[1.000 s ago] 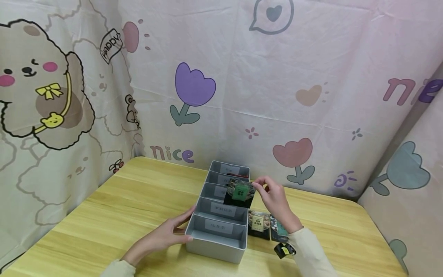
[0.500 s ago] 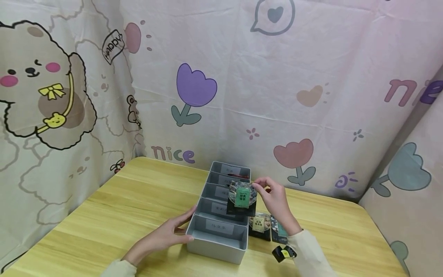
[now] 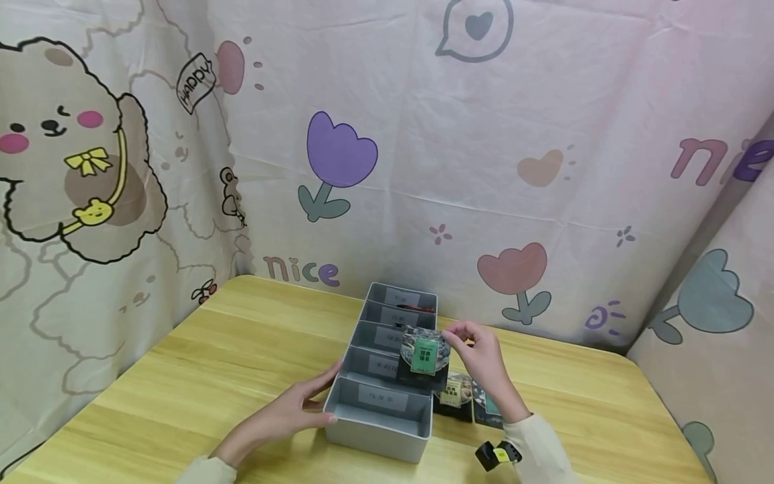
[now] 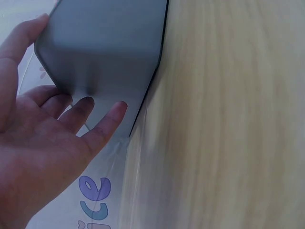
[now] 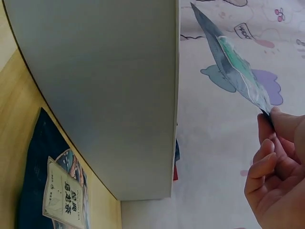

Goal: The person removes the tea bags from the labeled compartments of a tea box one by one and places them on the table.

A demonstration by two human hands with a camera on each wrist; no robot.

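A long grey divider box (image 3: 377, 440) with several labelled compartments stands on the table. My left hand (image 3: 296, 407) rests against its left side, thumb at the near corner; in the left wrist view the fingers (image 4: 108, 125) look extended and loosely bent along the wall. Over the middle compartments, my right hand (image 3: 480, 353) pinches a dark tea sachet (image 3: 423, 359) with a green label by its upper right corner. Seen from the right wrist, that tea sachet (image 5: 233, 67) hangs tilted above the box rim, between thumb and forefinger.
Right of the box lie a dark sachet with a yellow label (image 3: 455, 395) and another with a green label (image 3: 488, 407). A red-edged packet (image 3: 415, 308) shows in a far compartment. A small black and yellow device (image 3: 498, 456) is by the right sleeve. Printed curtains surround the table.
My right hand has come slightly nearer with the sachet, which now hangs lower, over a closer compartment, its label turned more toward the head camera. The left hand stays at the box.
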